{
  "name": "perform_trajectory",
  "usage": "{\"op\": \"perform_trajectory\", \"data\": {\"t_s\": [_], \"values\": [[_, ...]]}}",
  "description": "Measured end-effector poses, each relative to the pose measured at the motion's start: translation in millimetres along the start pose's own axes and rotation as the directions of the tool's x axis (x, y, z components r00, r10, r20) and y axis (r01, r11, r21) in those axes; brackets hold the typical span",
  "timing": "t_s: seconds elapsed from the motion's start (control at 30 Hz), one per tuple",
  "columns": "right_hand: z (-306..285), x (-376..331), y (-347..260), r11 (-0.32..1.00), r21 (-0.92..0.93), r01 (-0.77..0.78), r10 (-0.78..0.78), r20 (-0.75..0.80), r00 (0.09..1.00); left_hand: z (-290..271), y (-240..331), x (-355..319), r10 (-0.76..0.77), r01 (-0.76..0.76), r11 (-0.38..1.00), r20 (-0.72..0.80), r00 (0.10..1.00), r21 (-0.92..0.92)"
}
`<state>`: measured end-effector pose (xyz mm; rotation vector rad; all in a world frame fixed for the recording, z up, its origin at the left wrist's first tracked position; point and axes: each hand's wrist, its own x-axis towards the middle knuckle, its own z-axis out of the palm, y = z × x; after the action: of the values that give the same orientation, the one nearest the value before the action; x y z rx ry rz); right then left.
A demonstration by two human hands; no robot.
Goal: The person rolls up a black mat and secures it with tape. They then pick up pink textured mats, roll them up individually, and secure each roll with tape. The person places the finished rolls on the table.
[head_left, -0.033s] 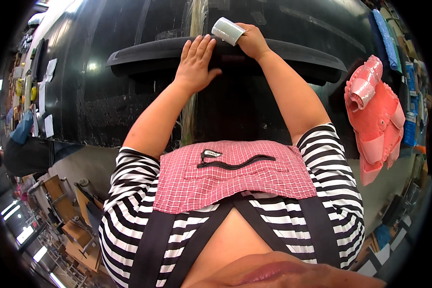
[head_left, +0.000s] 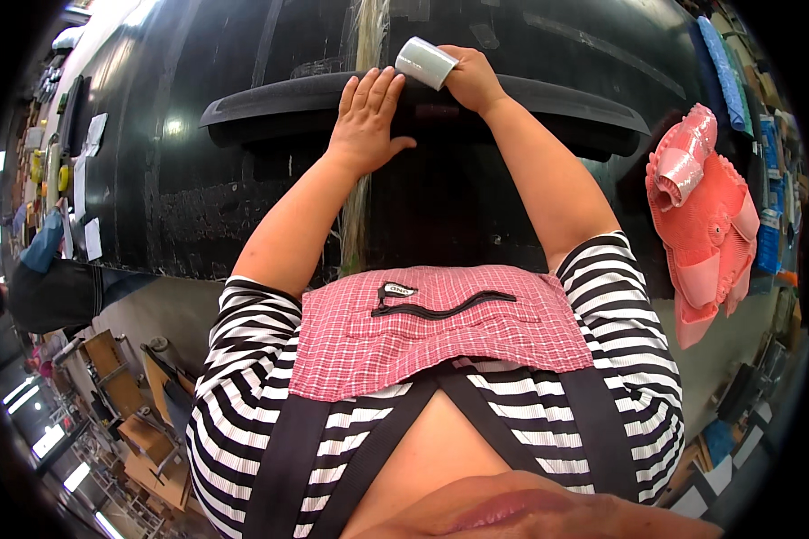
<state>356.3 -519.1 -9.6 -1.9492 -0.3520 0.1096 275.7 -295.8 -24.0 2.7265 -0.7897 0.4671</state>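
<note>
- My left hand [head_left: 367, 117] lies flat on the black moulded ledge [head_left: 270, 99], palm down, fingers [head_left: 379, 88] spread a little and the thumb stuck out to the side; it holds nothing.
- My right hand [head_left: 473, 79] is wrapped around one end of a pale grey-white roll [head_left: 424, 61], fingers curled tight on it.
- The roll sits tilted at the top edge of the ledge, just beside my left fingertips, whether touching them I cannot tell.
- The ledge juts out from a large glossy black panel [head_left: 180, 153] that fills the upper view.
- A pale streaky strip [head_left: 360, 216] runs down the panel under my left wrist.
- A pink moulded plastic piece [head_left: 706, 225] hangs well off to the right.
- A red checked cloth [head_left: 440, 332] with a black zip [head_left: 440, 310] lies across my chest.
</note>
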Motion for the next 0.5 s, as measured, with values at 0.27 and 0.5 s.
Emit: {"op": "perform_trajectory", "data": {"t_s": [0.27, 0.5], "values": [[18.7, -76.7, -0.8, 0.811, -0.203, 0.549, -0.544, 0.084, 0.835, 25.8, -31.4, 24.0, 0.051, -0.057, 0.965, 0.03, 0.998, 0.254], [24.1, -135.3, -21.1, 0.754, -0.242, 0.611, -0.607, 0.097, 0.788, -31.3, -5.6, 21.6, 0.013, -0.019, 1.0, 0.269, 0.963, 0.02]]}}
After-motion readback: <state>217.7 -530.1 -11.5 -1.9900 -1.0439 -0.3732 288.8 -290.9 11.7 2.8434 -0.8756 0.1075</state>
